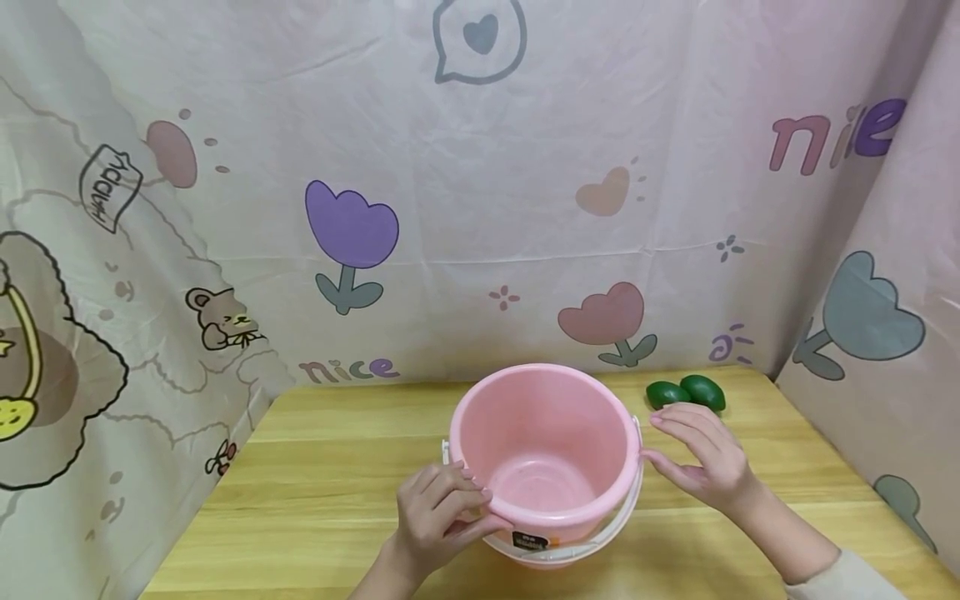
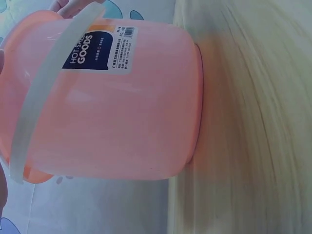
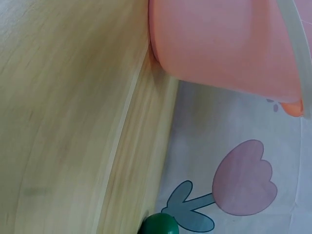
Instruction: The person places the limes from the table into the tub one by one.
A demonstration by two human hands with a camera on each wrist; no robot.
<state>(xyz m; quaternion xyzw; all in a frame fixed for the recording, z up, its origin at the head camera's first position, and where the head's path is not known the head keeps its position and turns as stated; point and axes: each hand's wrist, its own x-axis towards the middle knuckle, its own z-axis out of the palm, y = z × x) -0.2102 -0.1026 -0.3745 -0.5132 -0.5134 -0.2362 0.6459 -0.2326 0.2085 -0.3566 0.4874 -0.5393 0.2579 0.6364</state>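
1. Wooden table [image 1: 322, 500]: near edge cut off.
2. Pink bucket [image 1: 543, 417]: upright on the table, far outer side hidden.
3. Left hand [image 1: 444, 510]: pinches the bucket's front-left rim.
4. Right hand [image 1: 703, 458]: fingers extended, thumb at the rim, contact unclear.
5. Green objects [image 1: 705, 392]: partly covered by right fingers.

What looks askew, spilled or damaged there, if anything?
Nothing stands out. The pink bucket stands upright on the table, its white handle hanging down; the two green objects lie side by side. No spill or damage shows.
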